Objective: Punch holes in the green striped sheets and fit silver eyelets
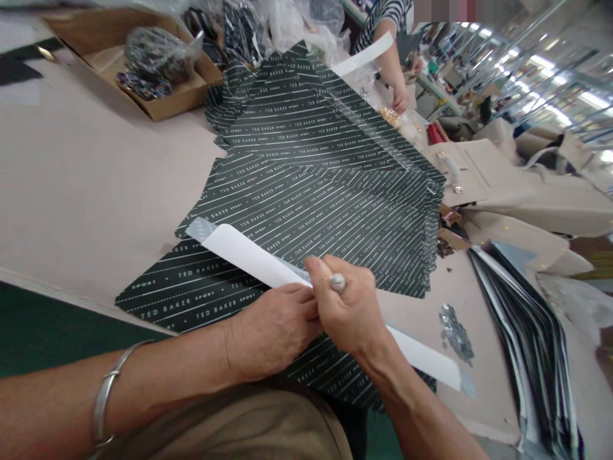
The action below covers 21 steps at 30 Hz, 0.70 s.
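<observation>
A long white strip [249, 257] with clear film at its ends lies across a dark fabric panel [191, 281] printed with white lines and lettering. My left hand [275, 329] is closed at the middle of the strip, its fingertips pressed together at the strip's edge. Touching it, my right hand [347, 310] is wrapped round a slim tool [338, 282], of which only a rounded metal end shows above the fist. The tool's lower part is hidden, so its kind cannot be made out. Beyond the strip lies a stack of matching printed fabric pieces [311, 211].
At the far left stands an open cardboard box [158, 108] with bagged small parts. Small metal pieces [454, 332] and a bundle of dark and white strips [531, 345] lie right. Beige bag parts [483, 169] are piled behind. Across the table a co-worker's hand [400, 99] reaches in.
</observation>
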Tool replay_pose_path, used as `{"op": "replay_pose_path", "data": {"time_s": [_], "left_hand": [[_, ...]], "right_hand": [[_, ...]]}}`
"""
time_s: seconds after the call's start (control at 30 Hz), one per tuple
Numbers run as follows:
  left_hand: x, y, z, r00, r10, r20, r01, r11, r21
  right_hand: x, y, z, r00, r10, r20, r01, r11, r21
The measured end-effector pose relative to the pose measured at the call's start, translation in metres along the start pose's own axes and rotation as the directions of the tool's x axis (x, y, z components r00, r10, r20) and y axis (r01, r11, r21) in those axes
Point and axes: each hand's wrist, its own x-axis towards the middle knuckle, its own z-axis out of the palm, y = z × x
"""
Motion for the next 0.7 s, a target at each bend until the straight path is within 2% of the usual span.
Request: {"op": "replay_pose_path", "data": {"time_s": [0.07,0.13,0.23,0.3,0.37,0.43,0.57,0.63,0.7], "left_hand": [[-0.001,-0.002,-0.004,0.999,0.039,0.007,-0.039,0.999,-0.019],[-0.001,-0.004,-0.008,0.998,0.050,0.029,-0.049,0.998,-0.033],[0.000,-0.004,-0.012,0.997,0.059,0.053,-0.057,0.997,-0.047],[0.000,-0.003,-0.013,0.997,0.059,0.050,-0.056,0.997,-0.054],[0.000,-0.002,-0.014,0.998,0.047,0.047,-0.044,0.997,-0.056],[0.000,-0.001,-0.015,0.999,0.039,0.037,-0.037,0.998,-0.056],[0.000,-0.001,-0.015,0.997,0.064,0.038,-0.062,0.997,-0.051],[0.001,-0.001,-0.014,0.998,0.054,0.034,-0.053,0.998,-0.039],[0.001,-0.001,-0.014,0.998,0.056,-0.007,-0.056,0.998,-0.015]], "right_hand": [[-0.011,0.011,-0.006,1.000,-0.013,0.010,0.014,0.998,-0.061],[-0.017,0.017,-0.017,0.999,0.036,-0.021,-0.037,0.999,-0.013],[-0.013,0.008,-0.038,0.971,0.188,-0.149,-0.137,0.945,0.297],[-0.008,-0.006,-0.047,0.949,0.225,-0.220,-0.077,0.842,0.533],[-0.007,-0.018,-0.047,0.946,0.179,-0.272,0.052,0.742,0.668],[-0.012,-0.018,-0.036,0.943,0.155,-0.295,0.105,0.701,0.705],[-0.027,0.008,-0.016,0.929,0.279,-0.243,-0.026,0.704,0.710],[-0.030,0.021,-0.022,0.924,0.305,-0.231,-0.058,0.710,0.702],[-0.032,0.027,-0.037,0.921,0.319,-0.224,-0.125,0.785,0.607]]}}
